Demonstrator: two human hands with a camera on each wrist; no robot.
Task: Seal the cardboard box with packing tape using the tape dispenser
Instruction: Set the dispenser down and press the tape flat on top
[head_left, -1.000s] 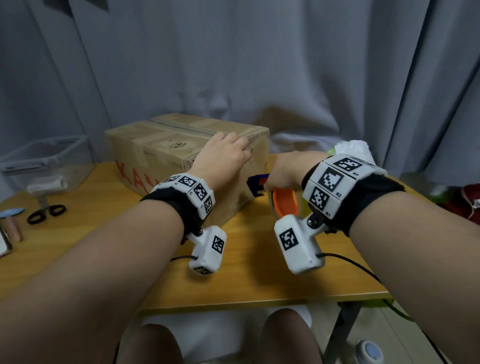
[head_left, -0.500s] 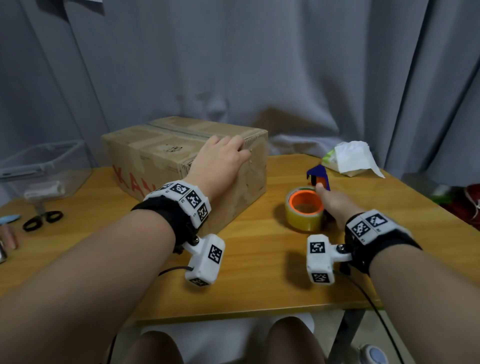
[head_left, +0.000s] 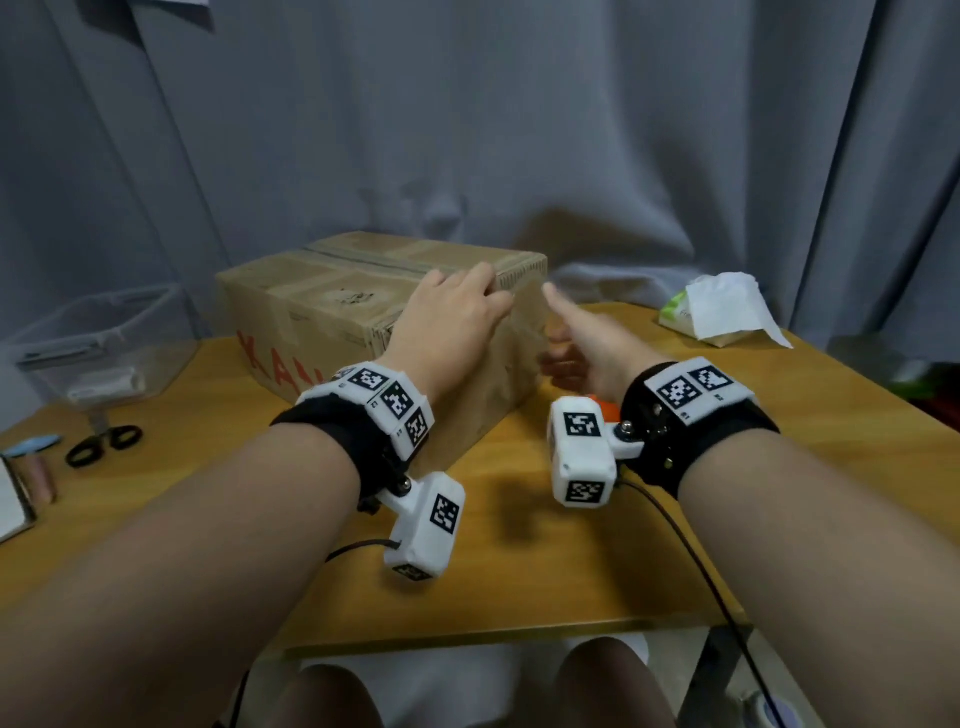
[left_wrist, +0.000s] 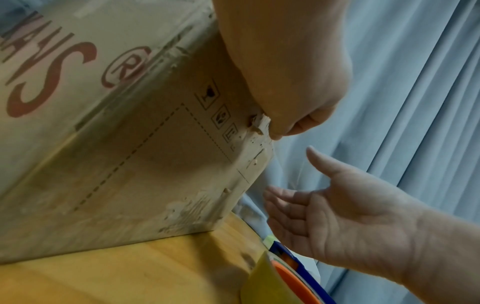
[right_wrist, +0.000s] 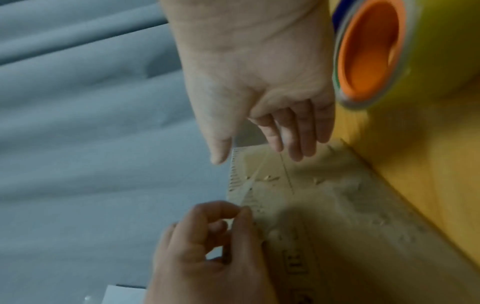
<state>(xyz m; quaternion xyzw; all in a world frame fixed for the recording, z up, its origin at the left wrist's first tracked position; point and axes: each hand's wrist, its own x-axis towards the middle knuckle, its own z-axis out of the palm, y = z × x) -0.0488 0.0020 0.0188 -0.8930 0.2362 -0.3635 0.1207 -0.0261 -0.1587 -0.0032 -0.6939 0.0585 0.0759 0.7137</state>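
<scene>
Left grip (head_left: 451, 317) on cardboard box (head_left: 332, 306), right grip (head_left: 587, 343) empty

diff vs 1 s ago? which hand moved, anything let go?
Right hand set the tape dispenser down on the table, let go, and swung back, open, toward the cardboard box end. Left hand stayed at the box's top corner; box unmoved.
</scene>
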